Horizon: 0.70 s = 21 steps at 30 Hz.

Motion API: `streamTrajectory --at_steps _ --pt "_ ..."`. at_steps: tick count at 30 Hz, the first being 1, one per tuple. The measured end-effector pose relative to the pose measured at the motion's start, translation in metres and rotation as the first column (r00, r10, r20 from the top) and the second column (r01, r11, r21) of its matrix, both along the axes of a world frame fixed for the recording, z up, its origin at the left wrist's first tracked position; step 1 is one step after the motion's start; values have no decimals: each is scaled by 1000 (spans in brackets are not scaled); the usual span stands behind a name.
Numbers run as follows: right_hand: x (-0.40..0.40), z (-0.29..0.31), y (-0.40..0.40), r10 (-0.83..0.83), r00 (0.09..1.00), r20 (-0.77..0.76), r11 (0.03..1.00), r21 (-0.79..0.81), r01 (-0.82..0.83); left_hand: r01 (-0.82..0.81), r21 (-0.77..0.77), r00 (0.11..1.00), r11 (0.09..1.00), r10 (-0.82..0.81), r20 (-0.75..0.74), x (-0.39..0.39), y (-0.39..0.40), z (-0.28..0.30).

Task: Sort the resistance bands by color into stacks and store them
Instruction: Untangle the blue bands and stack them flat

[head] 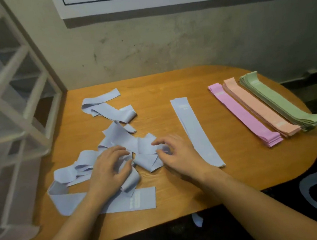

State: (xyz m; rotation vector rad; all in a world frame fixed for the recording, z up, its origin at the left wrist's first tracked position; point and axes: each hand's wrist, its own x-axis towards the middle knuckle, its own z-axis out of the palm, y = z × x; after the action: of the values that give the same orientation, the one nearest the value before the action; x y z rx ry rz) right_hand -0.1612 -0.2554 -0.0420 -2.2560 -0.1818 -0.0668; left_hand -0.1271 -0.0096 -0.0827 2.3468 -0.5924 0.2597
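Note:
A tangled heap of pale blue resistance bands [114, 142] spreads over the left half of the wooden table [159, 84]. My left hand [108, 169] lies on the heap with curled fingers gripping a band. My right hand [174, 153] pinches a blue band at the heap's right side. A flat stack of blue bands [196, 131] lies in the middle. Further right lie three neat stacks side by side: pink [242, 114], peach [258, 104] and green [281, 100].
A white shelving frame [12, 93] stands against the table's left side. A grey wall [165, 46] runs behind the table. One blue band [197, 219] hangs below the table's front edge. Bare wood shows between the blue stack and the pink stack.

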Motion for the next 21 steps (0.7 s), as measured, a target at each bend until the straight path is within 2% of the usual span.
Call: streamTrajectory --at_steps 3,5,7,10,14,17,21 --pt "5 3 19 58 997 -45 998 -7 -59 -28 -26 999 999 27 -22 4 0 1" --pt "10 5 33 81 997 -17 997 0 -81 -54 -43 999 998 54 2 5 2 -1" --pt "15 6 47 95 995 -4 995 30 -95 -89 -132 996 987 90 0 6 3 0" --pt "19 8 64 102 991 -92 991 93 -94 -146 -274 989 951 137 -51 7 7 -1" --pt "20 4 81 34 986 -164 999 -32 -40 -175 -397 983 901 138 -121 6 9 1" --pt "18 -2 87 49 986 -159 985 -154 -74 -187 -405 981 895 147 -129 5 10 1" --pt "15 -6 87 68 992 -101 983 -162 -84 -184 -417 982 890 145 -124 5 10 2"
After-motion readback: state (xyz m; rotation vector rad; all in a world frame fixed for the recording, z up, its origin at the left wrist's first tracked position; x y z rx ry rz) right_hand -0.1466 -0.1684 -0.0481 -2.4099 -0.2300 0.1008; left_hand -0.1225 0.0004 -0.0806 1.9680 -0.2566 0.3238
